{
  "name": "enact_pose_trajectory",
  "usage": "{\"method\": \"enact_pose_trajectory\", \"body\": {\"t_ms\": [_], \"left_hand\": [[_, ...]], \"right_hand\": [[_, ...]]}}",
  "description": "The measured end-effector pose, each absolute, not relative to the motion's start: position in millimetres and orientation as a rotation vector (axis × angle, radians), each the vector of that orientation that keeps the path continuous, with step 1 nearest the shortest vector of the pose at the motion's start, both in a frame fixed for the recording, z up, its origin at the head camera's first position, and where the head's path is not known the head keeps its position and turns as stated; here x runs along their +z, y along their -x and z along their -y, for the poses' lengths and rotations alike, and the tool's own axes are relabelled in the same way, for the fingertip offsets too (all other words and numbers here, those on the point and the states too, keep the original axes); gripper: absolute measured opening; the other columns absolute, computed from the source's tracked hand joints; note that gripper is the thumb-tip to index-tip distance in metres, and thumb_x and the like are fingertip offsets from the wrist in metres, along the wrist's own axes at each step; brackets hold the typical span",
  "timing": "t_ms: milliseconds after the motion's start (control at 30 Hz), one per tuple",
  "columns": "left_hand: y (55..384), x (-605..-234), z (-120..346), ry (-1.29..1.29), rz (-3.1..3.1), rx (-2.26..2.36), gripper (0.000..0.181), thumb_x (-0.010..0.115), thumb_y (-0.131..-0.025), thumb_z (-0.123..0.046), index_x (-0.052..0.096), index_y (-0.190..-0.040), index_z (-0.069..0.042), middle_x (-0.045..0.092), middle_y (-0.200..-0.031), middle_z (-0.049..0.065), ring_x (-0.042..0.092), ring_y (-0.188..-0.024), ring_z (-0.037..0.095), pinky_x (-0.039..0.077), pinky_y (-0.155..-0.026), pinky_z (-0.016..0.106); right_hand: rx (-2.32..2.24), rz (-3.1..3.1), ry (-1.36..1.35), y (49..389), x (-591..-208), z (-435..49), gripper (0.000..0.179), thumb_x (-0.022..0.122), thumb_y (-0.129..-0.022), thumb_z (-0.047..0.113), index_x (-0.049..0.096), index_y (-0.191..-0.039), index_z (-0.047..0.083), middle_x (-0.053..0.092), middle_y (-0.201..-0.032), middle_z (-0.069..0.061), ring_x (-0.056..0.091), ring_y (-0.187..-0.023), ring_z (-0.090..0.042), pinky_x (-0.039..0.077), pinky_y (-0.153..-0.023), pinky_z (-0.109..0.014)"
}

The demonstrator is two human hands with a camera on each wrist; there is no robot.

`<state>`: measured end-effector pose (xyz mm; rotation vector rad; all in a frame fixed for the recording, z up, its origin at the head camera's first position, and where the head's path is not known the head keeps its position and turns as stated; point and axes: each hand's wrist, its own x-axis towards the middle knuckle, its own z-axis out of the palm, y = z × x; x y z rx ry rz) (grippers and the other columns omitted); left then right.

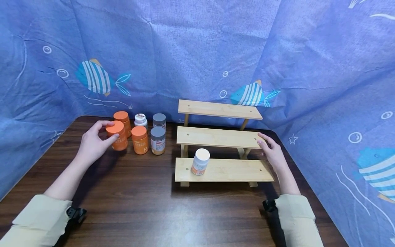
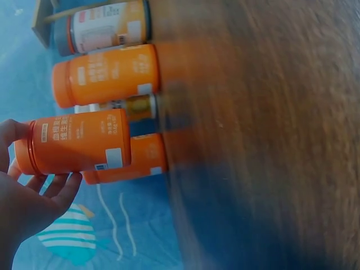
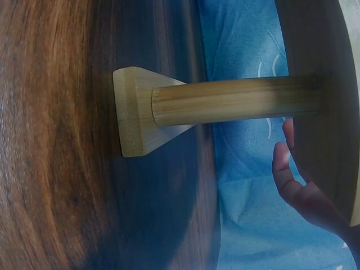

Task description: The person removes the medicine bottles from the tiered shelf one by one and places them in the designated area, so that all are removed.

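My left hand [image 1: 95, 142] grips an orange bottle [image 1: 120, 141] round its lid. In the left wrist view this bottle [image 2: 79, 140] is upright, its base higher than those of the bottles beside it. Another orange bottle [image 1: 140, 145] stands just to its right, and a third orange bottle [image 1: 122, 117] behind it. My right hand [image 1: 273, 152] holds the right end of the middle board of a three-step wooden shelf [image 1: 216, 136]. In the right wrist view, fingers [image 3: 284, 177] show at the board's underside; the rest are hidden by the board.
A white bottle [image 1: 200, 163] stands on the lowest step, towards its left. Two grey-lidded bottles, the front one [image 1: 158, 144] orange-bottomed, and a small white-capped bottle [image 1: 141, 120] stand in the left group. A blue fish-print cloth [image 1: 197, 51] hangs behind the dark wooden table [image 1: 148, 206].
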<state>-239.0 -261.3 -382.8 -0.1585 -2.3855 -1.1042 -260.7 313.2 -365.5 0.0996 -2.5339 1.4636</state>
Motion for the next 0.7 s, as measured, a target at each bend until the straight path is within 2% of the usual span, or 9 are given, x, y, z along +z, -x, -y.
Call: {"method": "enact_pose_trajectory", "body": {"t_ms": [67,133,233,333,533,700], "left_hand": [[242,-386,263,0.154,2.396,-1.099,0.042,0.07,-0.086,-0.019,0.054,-0.121,-0.002,0.058,-0.122,0.018,0.054,-0.104,0.023,0.038,-0.074,0.0],[245,-389,264,0.149,2.412,-1.099,0.041,0.069,-0.087,-0.02,0.054,-0.121,-0.002,0.058,-0.122,0.018,0.054,-0.105,0.031,0.045,-0.077,0.007],[250,-394,266,0.141,2.444,-1.1,0.041,0.067,-0.088,-0.019,0.053,-0.121,-0.001,0.057,-0.123,0.019,0.054,-0.107,0.033,0.053,-0.085,0.032],[254,-398,269,0.131,2.474,-1.114,0.041,0.065,-0.089,-0.018,0.051,-0.123,0.0,0.056,-0.124,0.021,0.054,-0.109,0.034,0.047,-0.088,0.052],[259,-404,272,0.097,2.495,-1.146,0.042,0.064,-0.09,-0.018,0.049,-0.123,0.002,0.053,-0.124,0.026,0.053,-0.108,0.037,0.044,-0.089,0.057],[261,-408,275,0.094,2.491,-1.163,0.043,0.064,-0.09,-0.019,0.049,-0.124,0.003,0.053,-0.124,0.027,0.053,-0.107,0.04,0.043,-0.089,0.058]], "right_hand": [[1.463,2.531,-0.098,261,-366,-313,0.05,0.054,-0.096,0.028,0.044,-0.139,0.004,0.048,-0.129,-0.015,0.055,-0.077,-0.011,0.05,-0.062,-0.022],[1.471,2.527,-0.097,262,-366,-314,0.05,0.054,-0.096,0.027,0.044,-0.139,0.003,0.049,-0.124,-0.013,0.055,-0.077,-0.012,0.05,-0.062,-0.022],[1.489,2.521,-0.098,262,-367,-314,0.05,0.054,-0.096,0.026,0.044,-0.139,0.002,0.05,-0.12,-0.01,0.054,-0.078,-0.011,0.051,-0.061,-0.022],[1.493,2.519,-0.097,262,-367,-315,0.05,0.055,-0.096,0.026,0.044,-0.139,0.003,0.049,-0.123,-0.01,0.054,-0.079,-0.01,0.051,-0.062,-0.022],[1.518,2.503,-0.105,262,-367,-315,0.05,0.055,-0.096,0.026,0.044,-0.139,0.003,0.049,-0.125,-0.011,0.054,-0.079,-0.009,0.051,-0.062,-0.022],[1.537,2.494,-0.111,263,-368,-315,0.051,0.056,-0.096,0.026,0.044,-0.139,0.002,0.05,-0.126,-0.009,0.053,-0.075,-0.002,0.05,-0.061,-0.019]]}}
